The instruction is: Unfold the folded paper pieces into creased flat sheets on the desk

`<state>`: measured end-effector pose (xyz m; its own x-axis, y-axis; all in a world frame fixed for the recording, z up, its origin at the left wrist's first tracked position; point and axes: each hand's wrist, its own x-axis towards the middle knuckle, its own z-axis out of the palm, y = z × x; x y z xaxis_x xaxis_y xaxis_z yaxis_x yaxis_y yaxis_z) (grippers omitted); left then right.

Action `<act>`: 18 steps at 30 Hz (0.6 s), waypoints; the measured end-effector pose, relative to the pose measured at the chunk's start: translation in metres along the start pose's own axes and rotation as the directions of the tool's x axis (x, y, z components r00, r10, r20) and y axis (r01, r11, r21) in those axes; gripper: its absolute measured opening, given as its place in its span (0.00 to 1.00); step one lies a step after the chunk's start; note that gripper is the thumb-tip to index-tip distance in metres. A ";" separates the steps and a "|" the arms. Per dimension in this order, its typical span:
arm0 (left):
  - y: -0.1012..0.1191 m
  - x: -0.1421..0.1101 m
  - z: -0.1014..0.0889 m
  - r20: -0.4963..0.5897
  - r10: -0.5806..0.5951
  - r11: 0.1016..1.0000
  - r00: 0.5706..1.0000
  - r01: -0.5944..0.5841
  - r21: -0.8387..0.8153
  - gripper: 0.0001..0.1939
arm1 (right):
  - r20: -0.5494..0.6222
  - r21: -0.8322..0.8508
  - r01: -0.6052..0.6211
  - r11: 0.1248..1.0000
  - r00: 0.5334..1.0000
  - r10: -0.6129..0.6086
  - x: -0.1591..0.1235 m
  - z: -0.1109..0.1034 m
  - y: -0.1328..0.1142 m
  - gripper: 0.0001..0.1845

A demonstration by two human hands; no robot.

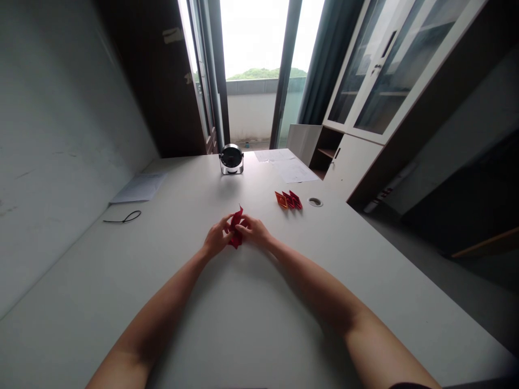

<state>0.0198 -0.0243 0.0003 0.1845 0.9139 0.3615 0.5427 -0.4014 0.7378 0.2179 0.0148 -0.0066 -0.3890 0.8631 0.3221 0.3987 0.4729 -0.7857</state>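
A piece of folded red paper [236, 220] stands up between my hands near the middle of the white table. My left hand [218, 235] pinches it from the left side, thumb toward me. From the right, my right hand [253, 229] grips the same paper with thumb and fingers. Its pointed tips show above and below my fingers, while the middle is partly hidden by them. Beyond my right hand lie several folded paper pieces in a row, an orange one [281, 200] at the left and red ones [295, 200] beside it.
A small round black fan-like device [231, 159] on a silver stand is at the back. White sheets [294, 168] lie at the back right, more paper [140, 187] at the left by a black cable tie [125, 218]. A round cable hole [315, 202] is near the right edge.
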 end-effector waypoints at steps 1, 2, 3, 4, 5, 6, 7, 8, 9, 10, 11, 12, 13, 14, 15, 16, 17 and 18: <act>0.000 0.000 0.000 0.003 0.005 1.000 1.000 -0.005 0.006 0.34 | -0.014 0.010 -0.013 1.000 1.000 0.013 0.000 0.001 0.001 0.15; 0.000 0.000 0.000 0.004 0.007 1.000 1.000 -0.007 0.004 0.34 | -0.031 0.015 -0.021 1.000 0.999 0.021 0.000 0.002 0.003 0.13; -0.001 -0.001 0.000 0.006 0.008 1.000 1.000 -0.008 -0.004 0.35 | -0.047 0.019 -0.026 0.999 0.999 0.027 0.001 0.002 0.005 0.11; -0.002 -0.001 -0.001 0.005 0.008 1.000 1.000 -0.008 -0.018 0.35 | -0.056 0.028 -0.027 0.999 0.998 0.028 0.001 0.003 0.006 0.10; -0.004 -0.001 -0.001 0.003 0.007 0.999 1.000 -0.007 -0.040 0.35 | -0.062 0.047 -0.024 0.999 0.998 0.027 0.002 0.003 0.008 0.10; -0.005 -0.001 -0.001 -0.001 0.003 0.998 1.000 -0.003 -0.069 0.35 | -0.068 0.075 -0.019 0.997 0.997 0.024 0.002 0.003 0.009 0.10; -0.007 0.000 -0.001 -0.006 -0.006 0.994 1.000 0.005 -0.105 0.35 | -0.078 0.113 -0.012 0.994 0.997 0.021 0.003 0.003 0.010 0.11; -0.008 0.000 -0.001 -0.013 -0.020 0.989 1.000 0.018 -0.147 0.34 | -0.090 0.156 -0.005 0.988 0.996 0.020 0.004 0.003 0.010 0.11; -0.010 0.000 0.000 -0.021 -0.038 0.981 0.999 0.033 -0.192 0.34 | -0.100 0.203 0.000 0.979 0.995 0.021 0.004 0.003 0.010 0.11; -0.012 0.001 0.000 -0.028 -0.055 0.971 0.998 0.047 -0.236 0.33 | -0.108 0.249 0.001 0.968 0.994 0.027 0.005 0.003 0.009 0.10; -0.013 0.001 0.001 -0.031 -0.072 0.958 0.997 0.060 -0.280 0.32 | -0.111 0.294 -0.001 0.956 0.993 0.035 0.005 0.003 0.008 0.10; -0.015 0.002 0.002 -0.031 -0.088 0.944 0.996 0.073 -0.323 0.31 | -0.108 0.337 -0.006 0.941 0.993 0.045 0.006 0.003 0.007 0.11; -0.016 0.003 0.002 -0.028 -0.105 0.927 0.994 0.087 -0.364 0.30 | -0.101 0.382 -0.011 0.924 0.993 0.053 0.006 0.003 0.006 0.11; -0.016 0.003 0.003 -0.024 -0.124 0.908 0.992 0.104 -0.407 0.29 | -0.094 0.427 -0.015 0.904 0.994 0.061 0.007 0.003 0.005 0.11; -0.017 0.004 0.003 -0.019 -0.147 0.885 0.989 0.123 -0.448 0.27 | -0.088 0.473 -0.018 0.881 0.994 0.067 0.007 0.003 0.005 0.12; -0.017 0.005 0.003 -0.015 -0.173 0.861 0.985 0.144 -0.488 0.25 | -0.087 0.519 -0.018 0.855 0.993 0.074 0.008 0.003 0.005 0.13; -0.017 0.006 0.003 -0.014 -0.200 0.834 0.980 0.163 -0.527 0.23 | -0.087 0.560 -0.020 0.828 0.993 0.083 0.009 0.003 0.006 0.14; -0.018 0.006 0.003 -0.018 -0.228 0.805 0.973 0.178 -0.565 0.21 | -0.095 0.593 -0.026 0.805 0.990 0.101 0.010 0.002 0.008 0.14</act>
<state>0.0136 -0.0112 -0.0119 0.0410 0.9802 0.1937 0.0069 -0.1942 0.9809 0.2154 0.0264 -0.0107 -0.2661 0.9195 0.2894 -0.1617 0.2534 -0.9538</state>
